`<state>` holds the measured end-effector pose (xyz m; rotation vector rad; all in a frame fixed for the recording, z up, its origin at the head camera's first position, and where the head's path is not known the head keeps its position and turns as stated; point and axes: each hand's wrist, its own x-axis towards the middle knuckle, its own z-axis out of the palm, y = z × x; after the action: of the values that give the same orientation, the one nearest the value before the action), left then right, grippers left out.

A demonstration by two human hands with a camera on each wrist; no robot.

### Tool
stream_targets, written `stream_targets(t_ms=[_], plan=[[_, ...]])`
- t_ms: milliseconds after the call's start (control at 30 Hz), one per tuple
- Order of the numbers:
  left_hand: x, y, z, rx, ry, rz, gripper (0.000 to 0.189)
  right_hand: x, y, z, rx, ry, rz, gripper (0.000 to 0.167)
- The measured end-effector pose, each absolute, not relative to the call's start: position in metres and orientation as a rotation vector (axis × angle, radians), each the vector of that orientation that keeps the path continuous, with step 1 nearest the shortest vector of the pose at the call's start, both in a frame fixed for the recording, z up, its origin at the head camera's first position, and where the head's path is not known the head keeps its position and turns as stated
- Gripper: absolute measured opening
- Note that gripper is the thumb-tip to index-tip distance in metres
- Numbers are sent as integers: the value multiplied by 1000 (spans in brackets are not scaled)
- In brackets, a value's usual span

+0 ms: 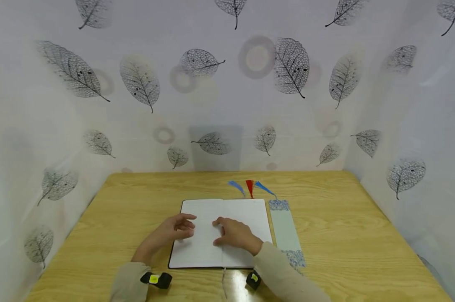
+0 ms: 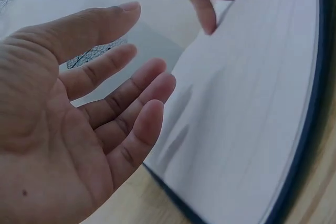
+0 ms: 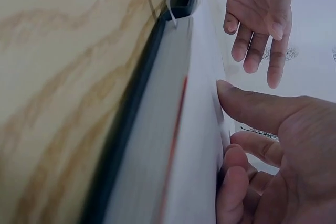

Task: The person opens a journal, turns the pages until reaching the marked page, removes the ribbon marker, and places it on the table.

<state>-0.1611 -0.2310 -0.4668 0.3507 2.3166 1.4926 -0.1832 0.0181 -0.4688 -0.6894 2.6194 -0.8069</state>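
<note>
An open notebook (image 1: 201,251) with blank-looking white pages and a dark cover lies on the table. My left hand (image 1: 170,230) hovers over the left page's outer side, palm inward, fingers loosely bent and holding nothing. Near the centre fold, my right hand (image 1: 235,234) rests on the pages with its thumb and fingers spread apart. The right wrist view shows the thumb tip at the paper and the other fingers loosely bent. A thin orange-red edge (image 3: 176,145) shows between the page block and the upper pages there.
Right of the notebook lies a pale bookmark (image 1: 285,230) with blue patterned ends and a blue tassel (image 1: 264,187). A violet-blue tassel (image 1: 235,186) and a red tassel (image 1: 250,188) lie beyond the notebook's top edge. A thin ribbon (image 1: 224,281) hangs from its lower edge. Leaf-printed curtains surround the table.
</note>
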Motion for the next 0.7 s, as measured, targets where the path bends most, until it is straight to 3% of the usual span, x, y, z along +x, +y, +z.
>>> stream_targets(t_ms=[300,700], plan=[[-161,-213,-473,405,2157,1594,66,-183,18,-467,-706,2607,-822,54],[-161,-194,-488,425,2389,1432,61,-182,19,-471,-718,2619,-819,55]])
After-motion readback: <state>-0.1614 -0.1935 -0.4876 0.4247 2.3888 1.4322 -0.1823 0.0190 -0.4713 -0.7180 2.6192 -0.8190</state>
